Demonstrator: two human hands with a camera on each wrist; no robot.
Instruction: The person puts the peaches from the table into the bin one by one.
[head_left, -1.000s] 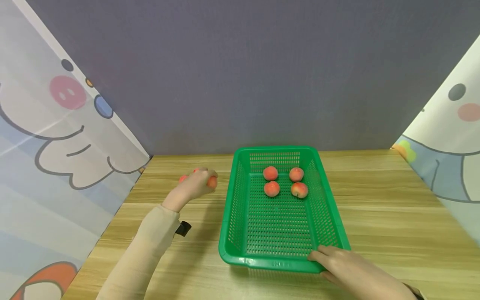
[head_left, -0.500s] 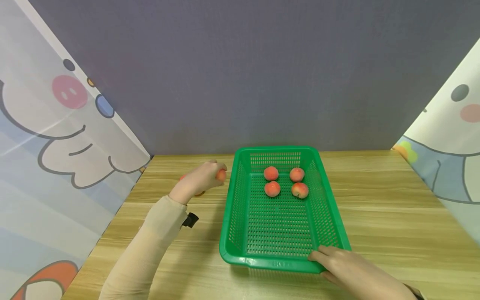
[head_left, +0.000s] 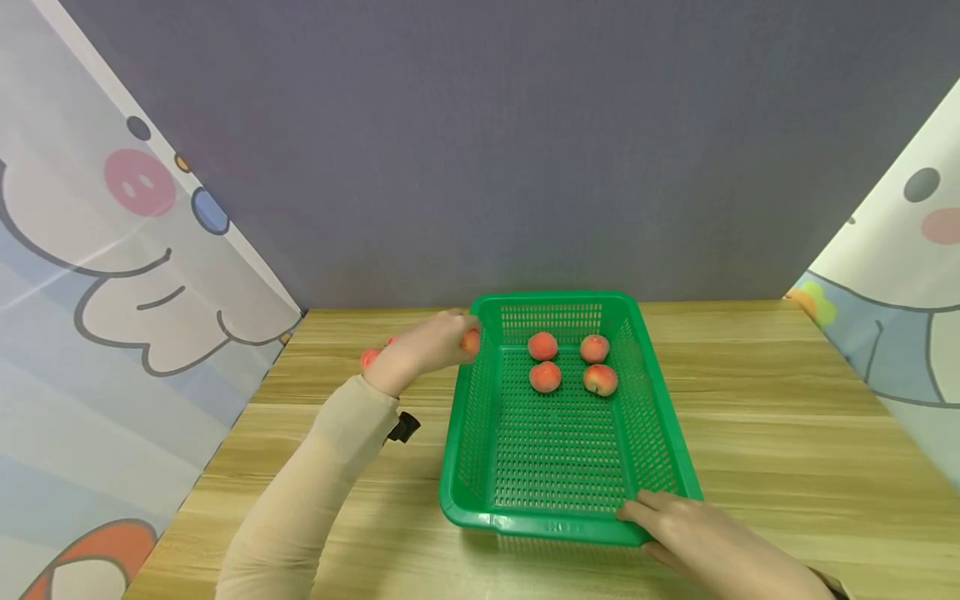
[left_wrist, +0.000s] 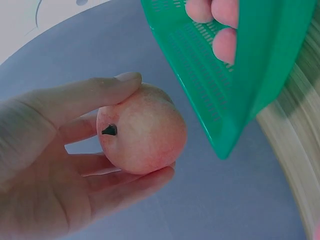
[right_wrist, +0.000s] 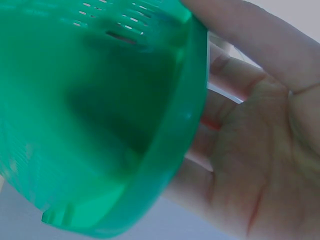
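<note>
Head view, left hand (head_left: 420,350) fingers pinching peach (head_left: 470,341), right hand (head_left: 693,533) fingers gripping basket (head_left: 465,417)

The green perforated plastic basket (head_left: 570,433) is taking up the middle of the wooden table (head_left: 780,433), its raised walls barring any low sideways entry. Four peach-coloured round fruits (head_left: 570,362) are crowding its far end, leaving the near mesh floor open from above. Bare tabletop is lying open to the right.
</note>
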